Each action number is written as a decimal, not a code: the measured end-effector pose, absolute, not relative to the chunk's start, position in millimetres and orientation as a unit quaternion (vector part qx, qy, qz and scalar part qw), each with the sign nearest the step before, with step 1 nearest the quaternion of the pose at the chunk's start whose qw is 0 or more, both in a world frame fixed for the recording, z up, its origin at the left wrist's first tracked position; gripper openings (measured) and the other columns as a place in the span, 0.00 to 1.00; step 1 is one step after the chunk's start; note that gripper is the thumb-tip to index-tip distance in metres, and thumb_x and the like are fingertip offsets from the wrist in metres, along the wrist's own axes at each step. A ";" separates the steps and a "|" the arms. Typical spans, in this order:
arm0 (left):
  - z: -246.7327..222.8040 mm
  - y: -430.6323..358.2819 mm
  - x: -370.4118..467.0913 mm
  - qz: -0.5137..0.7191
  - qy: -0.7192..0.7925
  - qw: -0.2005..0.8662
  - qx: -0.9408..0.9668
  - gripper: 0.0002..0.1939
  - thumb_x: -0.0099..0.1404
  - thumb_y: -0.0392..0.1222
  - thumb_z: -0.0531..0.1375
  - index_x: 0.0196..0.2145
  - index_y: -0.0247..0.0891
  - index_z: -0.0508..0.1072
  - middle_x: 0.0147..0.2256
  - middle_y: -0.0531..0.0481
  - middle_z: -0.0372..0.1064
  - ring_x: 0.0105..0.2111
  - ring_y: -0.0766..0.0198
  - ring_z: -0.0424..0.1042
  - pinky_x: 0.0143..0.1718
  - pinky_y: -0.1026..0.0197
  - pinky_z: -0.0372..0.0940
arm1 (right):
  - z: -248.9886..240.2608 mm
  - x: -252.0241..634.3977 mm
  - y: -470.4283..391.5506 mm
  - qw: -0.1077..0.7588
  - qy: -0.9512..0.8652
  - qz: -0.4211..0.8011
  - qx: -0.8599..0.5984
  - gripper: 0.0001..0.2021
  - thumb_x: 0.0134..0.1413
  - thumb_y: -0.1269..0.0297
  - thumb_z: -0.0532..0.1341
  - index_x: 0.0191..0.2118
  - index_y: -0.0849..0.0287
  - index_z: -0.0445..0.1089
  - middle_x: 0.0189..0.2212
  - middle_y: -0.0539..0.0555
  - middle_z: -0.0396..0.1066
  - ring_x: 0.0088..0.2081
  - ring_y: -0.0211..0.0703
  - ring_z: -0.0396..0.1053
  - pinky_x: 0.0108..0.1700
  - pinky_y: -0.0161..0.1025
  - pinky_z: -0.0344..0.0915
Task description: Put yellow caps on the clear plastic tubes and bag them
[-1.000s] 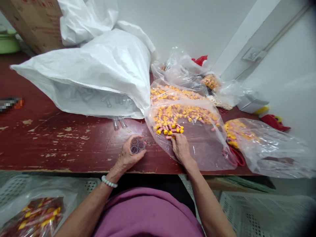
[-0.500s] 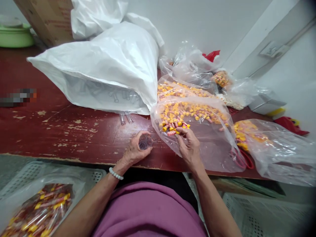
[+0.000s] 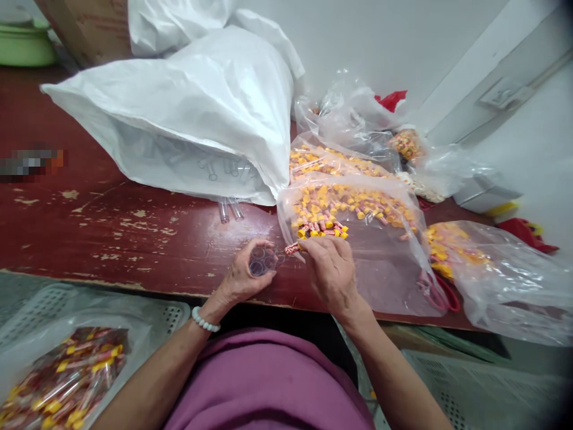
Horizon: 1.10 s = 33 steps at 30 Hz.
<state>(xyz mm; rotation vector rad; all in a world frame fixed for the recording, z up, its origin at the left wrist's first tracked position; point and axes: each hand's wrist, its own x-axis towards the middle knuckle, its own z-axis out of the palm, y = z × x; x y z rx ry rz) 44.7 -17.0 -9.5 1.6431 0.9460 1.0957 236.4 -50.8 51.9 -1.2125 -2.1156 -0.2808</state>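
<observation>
As left hand (image 3: pixel 244 276) cups clear tubes (image 3: pixel 258 266), right hand (image 3: pixel 333 272) pinches red-and-white piece (image 3: pixel 292 248)

The piece sits outside the seemingly empty tubes, just beside them. Beyond the right hand, many yellow-capped pieces (image 3: pixel 321 228) lie loose; below the left, a plastic bag (image 3: pixel 141 335) holds filled tubes (image 3: pixel 105 360).

"Site type, from where you stand?"

"Small hand-packing workshop, likely. Observed: long red worktable (image 3: pixel 111 263), paint chipped; bulk white sack (image 3: pixel 201 101) open on it, clear tubes (image 3: pixel 224 211) at its mouth."

"Other stock?"

"Clear plastic bag (image 3: pixel 385 269) of loose yellow-ended pieces (image 3: pixel 322 197), many alike; more bags behind and to the right."

"Below table height?"

"Perforated plastic crate (image 3: pixel 49 304), lined with a bag of filled tubes (image 3: pixel 85 373). Second crate (image 3: pixel 487 382), right side."

"Room itself?"

"Plain pale wall (image 3: pixel 380 48), socket fitting (image 3: pixel 504 94), cardboard box (image 3: pixel 92 30) at the back."
</observation>
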 end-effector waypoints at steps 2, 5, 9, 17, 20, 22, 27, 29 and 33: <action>-6.7 -23.5 39.6 0.448 0.389 0.472 0.652 0.22 0.50 0.33 0.63 0.43 0.38 0.63 0.36 0.49 0.73 0.33 0.62 0.74 0.36 0.61 0.69 | 56.3 233.1 -56.9 0.359 -0.804 -0.110 -0.461 0.20 0.59 0.73 0.53 0.56 0.49 0.60 0.44 0.54 0.72 0.45 0.45 0.67 0.49 0.48 0.59; -1.1 -32.0 31.8 0.451 0.405 0.445 0.659 0.22 0.49 0.32 0.63 0.43 0.39 0.64 0.36 0.49 0.72 0.33 0.63 0.73 0.36 0.62 0.69 | 60.2 221.3 -61.5 0.338 -0.824 -0.116 -0.439 0.19 0.61 0.72 0.52 0.56 0.49 0.59 0.44 0.53 0.72 0.45 0.45 0.66 0.48 0.47 0.59; 3.2 -35.2 26.2 0.446 0.415 0.413 0.677 0.21 0.49 0.33 0.63 0.42 0.38 0.64 0.36 0.50 0.70 0.33 0.64 0.72 0.34 0.64 0.68 | 57.1 206.9 -56.5 0.247 -0.879 -0.094 -0.398 0.17 0.62 0.72 0.49 0.55 0.55 0.61 0.42 0.54 0.73 0.42 0.45 0.66 0.44 0.45 0.58; 3.7 -32.9 36.4 0.466 0.414 0.442 0.645 0.21 0.48 0.34 0.64 0.40 0.38 0.64 0.33 0.51 0.70 0.31 0.65 0.71 0.32 0.65 0.67 | 47.6 200.2 -59.5 0.291 -0.866 0.061 -0.403 0.27 0.50 0.80 0.48 0.57 0.61 0.56 0.44 0.58 0.70 0.43 0.44 0.65 0.46 0.44 0.64; 7.5 -29.9 40.0 0.479 0.420 0.451 0.625 0.21 0.47 0.35 0.64 0.40 0.37 0.64 0.33 0.50 0.71 0.31 0.65 0.72 0.32 0.65 0.68 | 46.5 206.7 -59.8 0.342 -0.844 0.079 -0.405 0.26 0.50 0.80 0.48 0.55 0.58 0.58 0.45 0.57 0.70 0.45 0.43 0.66 0.48 0.43 0.64; 11.8 -26.4 39.6 0.483 0.431 0.443 0.620 0.21 0.47 0.35 0.65 0.39 0.36 0.65 0.33 0.50 0.71 0.31 0.65 0.72 0.32 0.65 0.68 | 44.4 225.1 -49.5 0.390 -0.796 0.066 -0.458 0.21 0.52 0.78 0.48 0.51 0.56 0.62 0.44 0.55 0.70 0.45 0.42 0.67 0.48 0.42 0.65; 16.3 -20.7 35.7 0.479 0.455 0.423 0.621 0.20 0.47 0.35 0.65 0.39 0.36 0.64 0.31 0.51 0.71 0.27 0.67 0.72 0.27 0.68 0.68 | 16.7 310.2 2.1 0.329 -0.657 -0.052 -0.676 0.10 0.53 0.68 0.54 0.40 0.61 0.69 0.38 0.61 0.69 0.43 0.51 0.65 0.46 0.50 0.62; 12.0 -20.7 36.3 0.477 0.454 0.415 0.628 0.20 0.47 0.34 0.64 0.39 0.36 0.65 0.33 0.51 0.72 0.27 0.68 0.73 0.28 0.68 0.68 | -1.9 338.6 16.6 0.300 -0.638 -0.057 -0.707 0.10 0.53 0.64 0.56 0.38 0.61 0.69 0.39 0.62 0.68 0.43 0.52 0.64 0.46 0.50 0.62; -0.4 -21.4 40.5 0.474 0.451 0.414 0.633 0.21 0.47 0.34 0.64 0.40 0.36 0.64 0.33 0.50 0.71 0.29 0.67 0.73 0.29 0.68 0.68 | -26.1 361.4 19.1 0.317 -0.641 -0.058 -0.696 0.09 0.54 0.64 0.54 0.36 0.60 0.69 0.37 0.60 0.68 0.42 0.50 0.64 0.45 0.47 0.62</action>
